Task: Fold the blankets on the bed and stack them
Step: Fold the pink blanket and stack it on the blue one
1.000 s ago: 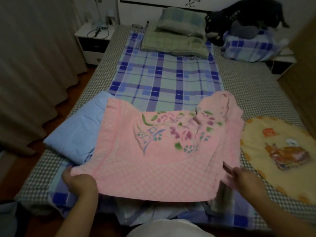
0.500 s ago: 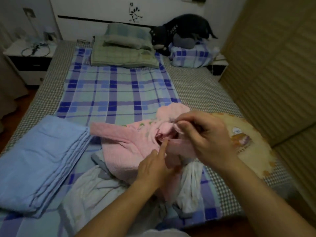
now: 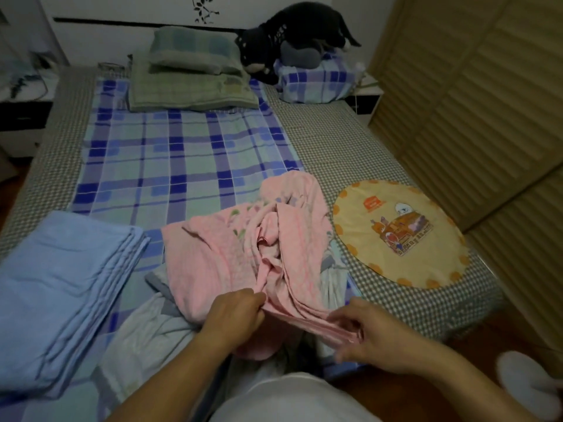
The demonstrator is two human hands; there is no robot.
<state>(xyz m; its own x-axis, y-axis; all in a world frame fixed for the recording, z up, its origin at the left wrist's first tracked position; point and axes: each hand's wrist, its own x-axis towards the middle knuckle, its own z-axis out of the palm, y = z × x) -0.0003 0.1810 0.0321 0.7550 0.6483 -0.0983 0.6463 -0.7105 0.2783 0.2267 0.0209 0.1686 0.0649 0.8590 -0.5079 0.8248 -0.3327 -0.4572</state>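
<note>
pink blanket [image 3: 243,254] sits bunched at the near edge of the bed, centre-front, lying on a pale crumpled blanket [image 3: 143,327] underneath. Not flat: twisted into a rope-like gather whose long axis runs from the far bulge toward the person, then bends right along the near hem

both hands are on that hem. left hand [image 3: 234,312] has fingers curled, pinching the gather at its neck, dead centre. right hand [image 3: 374,333] pinches the hem end further right, slightly blurred, thumb and fingers closed on the cloth edge. The stretch of edge between them runs left-right and looks roughly taut

bulk of the cloth lies away from both hands, up-bed, so my read: next move is spreading the hands apart along the hem to find the corners. Left is nearer the mass

folded blue blanket [image 3: 64,300] lies flat to the left, just beside, the likely stack base. Round yellow mat [image 3: 399,236] to the right, apart from the pink
</note>
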